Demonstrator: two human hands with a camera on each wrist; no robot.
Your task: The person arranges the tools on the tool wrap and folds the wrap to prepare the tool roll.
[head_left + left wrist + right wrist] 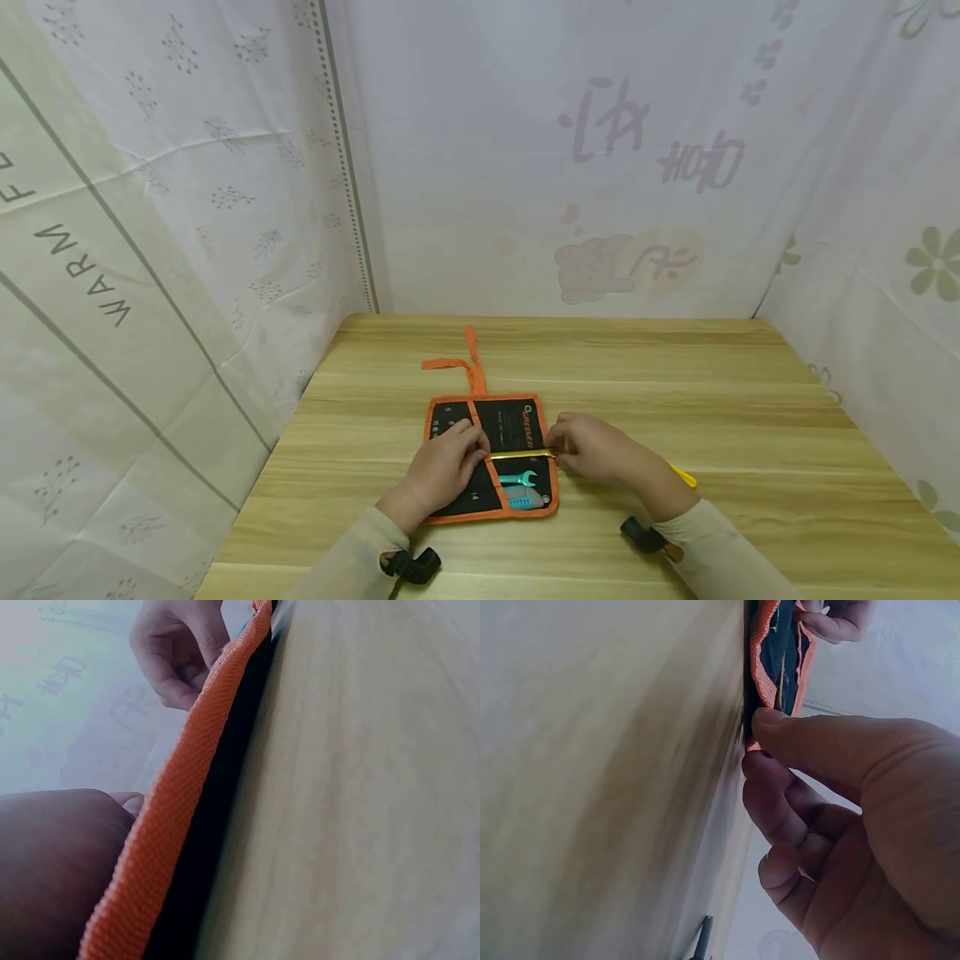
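Observation:
A black tool pouch (pixel 510 422) with orange trim lies unfolded on the table. My left hand (pixel 448 462) rests over its left part, thumb and fingers pinching the orange-edged pocket opening. My right hand (pixel 588 446) is at the pouch's right edge, thumb and forefinger pinching the outer end of a gold-coloured wrench (pixel 519 455). The wrench lies across the pouch, its inner end hidden at the pocket by my left hand. Below it, a green open-end wrench (pixel 519 479) and a grey-and-teal utility knife (pixel 524 498) stick out of pockets. In the right wrist view, the right hand's fingertips (pixel 759 763) meet the pouch edge.
Two orange tie straps (pixel 474 367) spread from the pouch's far edge. A yellow object (pixel 684 475) lies partly hidden behind my right forearm. The wooden table (pixel 637 358) is bordered by patterned curtains (pixel 480 167) at the back and sides.

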